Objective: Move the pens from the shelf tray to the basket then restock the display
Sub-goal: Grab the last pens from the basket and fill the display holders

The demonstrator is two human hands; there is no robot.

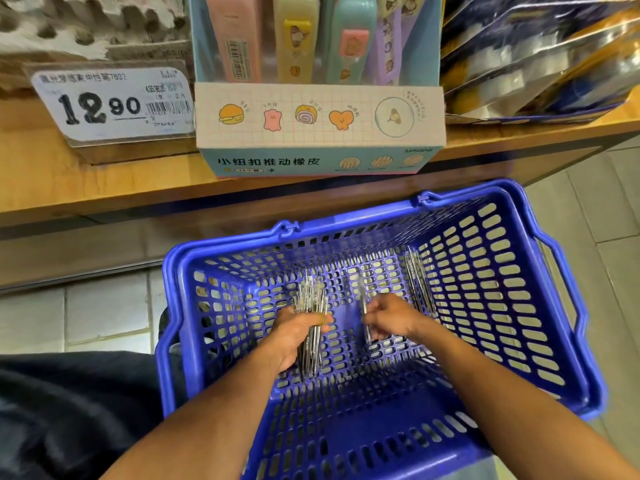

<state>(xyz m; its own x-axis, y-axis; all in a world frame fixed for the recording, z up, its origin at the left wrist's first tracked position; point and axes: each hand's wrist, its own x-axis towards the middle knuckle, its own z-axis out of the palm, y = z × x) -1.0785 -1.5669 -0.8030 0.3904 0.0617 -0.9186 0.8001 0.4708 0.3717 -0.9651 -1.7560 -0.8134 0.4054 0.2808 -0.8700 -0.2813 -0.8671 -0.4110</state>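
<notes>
Both hands are inside the blue basket (561, 306), which sits on the tiled floor (86, 313) just below the edge of a wooden shelf (104, 174). Left hand (298, 336): fingers curled tight around a bundle of clear pens (311, 299), thumb across the front; pen ends stick out above and below the fist. Right hand (389, 318): thumb and fingers pinch a single pen (363, 299), held roughly upright and apart from the bundle. A further group of loose pens (417, 275) lies on the basket floor against the right wall, touching neither hand. On the shelf directly above the basket stands an eraser display box (318, 123) printed with small cartoon foods, pastel cases upright inside it. Left of the box, a price tag (110, 103) reads 12.90. Right of the box, a stack of glossy wrapped packs (540, 64) leans on the shelf. A grey moulded-pulp tray (86, 22) shows at top left, behind the tag; its contents cannot be made out. Dark clothing (69, 410) fills the lower left corner.
</notes>
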